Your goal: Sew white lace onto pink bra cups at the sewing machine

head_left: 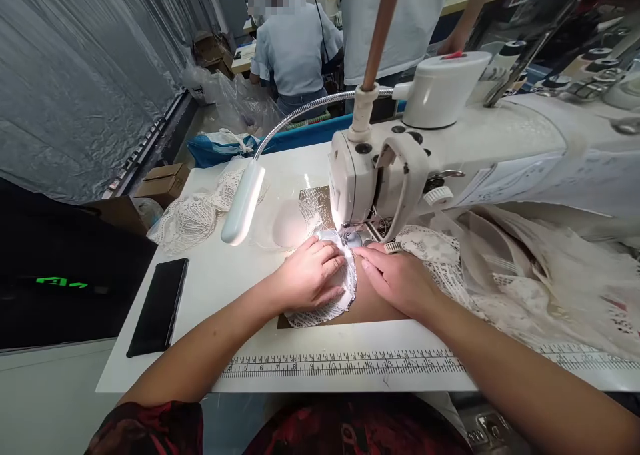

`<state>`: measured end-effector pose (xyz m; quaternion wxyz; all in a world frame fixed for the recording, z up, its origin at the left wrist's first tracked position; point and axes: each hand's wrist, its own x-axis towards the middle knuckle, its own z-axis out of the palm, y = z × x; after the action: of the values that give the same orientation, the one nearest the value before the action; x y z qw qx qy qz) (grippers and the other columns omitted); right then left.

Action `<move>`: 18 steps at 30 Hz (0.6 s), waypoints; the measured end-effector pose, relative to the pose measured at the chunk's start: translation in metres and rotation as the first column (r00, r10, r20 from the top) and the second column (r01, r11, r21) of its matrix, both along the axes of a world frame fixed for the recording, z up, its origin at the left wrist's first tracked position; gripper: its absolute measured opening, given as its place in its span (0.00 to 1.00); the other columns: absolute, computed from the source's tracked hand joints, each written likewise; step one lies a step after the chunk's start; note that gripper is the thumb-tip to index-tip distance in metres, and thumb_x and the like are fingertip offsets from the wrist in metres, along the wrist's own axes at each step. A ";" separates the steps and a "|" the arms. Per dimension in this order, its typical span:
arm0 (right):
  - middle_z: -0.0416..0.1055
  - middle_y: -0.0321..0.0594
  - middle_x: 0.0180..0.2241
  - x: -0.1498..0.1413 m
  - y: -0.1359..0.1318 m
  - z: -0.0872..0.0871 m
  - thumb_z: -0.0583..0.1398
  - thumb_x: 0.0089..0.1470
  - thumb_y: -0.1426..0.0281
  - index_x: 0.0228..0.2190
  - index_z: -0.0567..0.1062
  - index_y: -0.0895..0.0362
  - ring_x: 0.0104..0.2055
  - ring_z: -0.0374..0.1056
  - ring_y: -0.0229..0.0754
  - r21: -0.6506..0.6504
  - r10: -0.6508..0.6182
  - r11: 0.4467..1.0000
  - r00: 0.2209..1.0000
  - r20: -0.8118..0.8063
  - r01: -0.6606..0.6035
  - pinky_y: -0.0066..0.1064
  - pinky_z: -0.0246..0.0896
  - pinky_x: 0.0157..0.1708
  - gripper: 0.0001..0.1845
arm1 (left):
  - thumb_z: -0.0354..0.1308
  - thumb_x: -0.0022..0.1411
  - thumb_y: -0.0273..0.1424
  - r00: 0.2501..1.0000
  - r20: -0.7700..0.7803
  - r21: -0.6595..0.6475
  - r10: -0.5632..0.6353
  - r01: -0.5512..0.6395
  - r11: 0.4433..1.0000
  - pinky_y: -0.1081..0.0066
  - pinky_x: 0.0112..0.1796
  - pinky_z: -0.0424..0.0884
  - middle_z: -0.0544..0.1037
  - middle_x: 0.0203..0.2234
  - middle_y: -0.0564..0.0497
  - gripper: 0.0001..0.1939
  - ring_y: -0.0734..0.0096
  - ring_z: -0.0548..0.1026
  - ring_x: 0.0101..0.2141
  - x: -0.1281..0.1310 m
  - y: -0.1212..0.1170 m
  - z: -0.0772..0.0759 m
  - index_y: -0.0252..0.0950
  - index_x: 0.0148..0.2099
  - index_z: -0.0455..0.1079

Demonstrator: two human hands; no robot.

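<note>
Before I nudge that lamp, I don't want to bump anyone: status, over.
Left hand flat on curved white lace piece. Right hand, index finger at its edge. Slim white lamp left of both hands, touching neither.

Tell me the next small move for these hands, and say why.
Probably draw the right hand back slightly from the presser foot: its extended index finger points in close beside the foot, while the left hand lies spread on the white lace piece, seemingly enough to steady it.
</note>
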<state>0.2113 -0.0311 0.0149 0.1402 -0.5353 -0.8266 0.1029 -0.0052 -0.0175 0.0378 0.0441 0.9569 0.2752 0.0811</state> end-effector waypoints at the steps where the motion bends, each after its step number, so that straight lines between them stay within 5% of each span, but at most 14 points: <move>1: 0.75 0.41 0.36 0.001 0.000 -0.001 0.49 0.58 0.71 0.48 0.75 0.52 0.29 0.66 0.41 -0.002 0.003 1.000 1.000 -0.008 -0.003 0.30 0.57 0.30 0.21 | 0.52 0.63 0.40 1.000 0.017 -0.008 0.010 -0.010 1.000 0.54 0.49 0.66 0.72 0.45 0.35 0.24 0.53 0.69 0.47 0.000 -0.001 -0.003 0.26 0.53 0.67; 18: 0.72 0.39 0.31 -0.009 -0.003 0.004 0.50 0.56 0.75 0.40 0.78 0.54 0.28 0.60 0.37 0.056 0.129 0.989 0.989 0.072 -0.133 0.29 0.47 0.26 0.19 | 0.49 0.65 0.39 0.992 0.117 -0.017 -0.041 0.043 0.999 0.55 0.48 0.67 0.71 0.43 0.37 0.20 0.56 0.68 0.45 -0.007 0.009 -0.016 0.29 0.50 0.68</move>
<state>0.2026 -0.0339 0.0185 0.1210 -0.4785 -0.8670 0.0682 -0.0124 -0.0087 0.0222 0.0710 0.9557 0.2526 0.1333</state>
